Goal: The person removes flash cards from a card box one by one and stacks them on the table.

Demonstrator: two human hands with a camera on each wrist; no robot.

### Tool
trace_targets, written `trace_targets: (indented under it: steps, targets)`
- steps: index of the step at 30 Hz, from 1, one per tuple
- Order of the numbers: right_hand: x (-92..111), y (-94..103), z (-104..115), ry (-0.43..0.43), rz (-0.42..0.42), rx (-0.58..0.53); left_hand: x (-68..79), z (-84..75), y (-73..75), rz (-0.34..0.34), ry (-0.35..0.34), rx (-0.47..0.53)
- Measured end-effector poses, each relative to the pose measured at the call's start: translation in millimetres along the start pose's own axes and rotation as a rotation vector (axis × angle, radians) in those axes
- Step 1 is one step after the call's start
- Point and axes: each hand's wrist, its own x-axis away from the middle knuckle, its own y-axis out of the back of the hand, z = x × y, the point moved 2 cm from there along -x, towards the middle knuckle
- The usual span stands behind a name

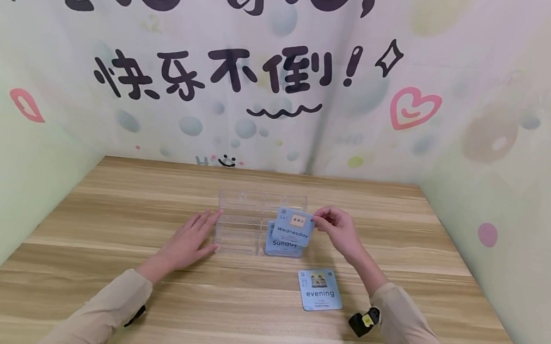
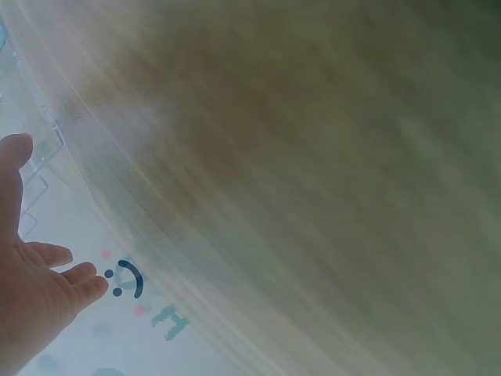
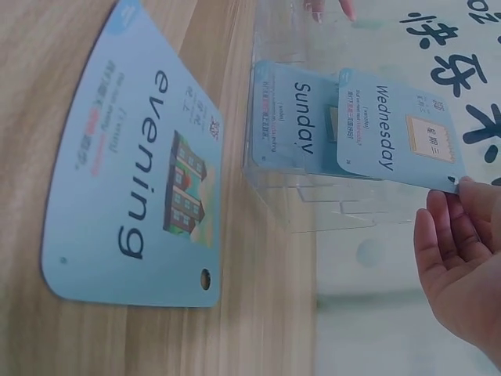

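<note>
My right hand (image 1: 338,229) pinches the corner of a blue "Wednesday" flash card (image 1: 293,228), raised in front of a clear plastic rack (image 1: 238,234). Behind it, a "Sunday" flash card (image 1: 282,248) stands in the rack's lower right part, its top overlapped by the held card. At the rack's left side is my left hand (image 1: 189,243), its fingers spread and fingertips right at the edge. In the left wrist view that hand (image 2: 35,298) shows with thumb and fingers apart. An "evening" flash card (image 3: 145,180) lies flat on the table, near my right forearm.
The wooden table (image 1: 242,322) reaches back to a white printed backdrop (image 1: 185,131) with black lettering. Green side walls flank the table. A black wrist device (image 1: 363,322) is on the right sleeve, close to the evening card.
</note>
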Motion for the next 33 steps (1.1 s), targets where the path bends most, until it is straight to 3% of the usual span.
trace_targets:
  steps: [24, 33]
  targets:
    - [9.2, 16.4, 5.1, -0.027, 0.080, 0.042, -0.3, -1.0, -0.2, -0.008, 0.002, 0.002]
    - [15.2, 20.4, 5.1, -0.030, 0.113, 0.029, 0.3, 0.6, -2.9, -0.049, -0.032, -0.001]
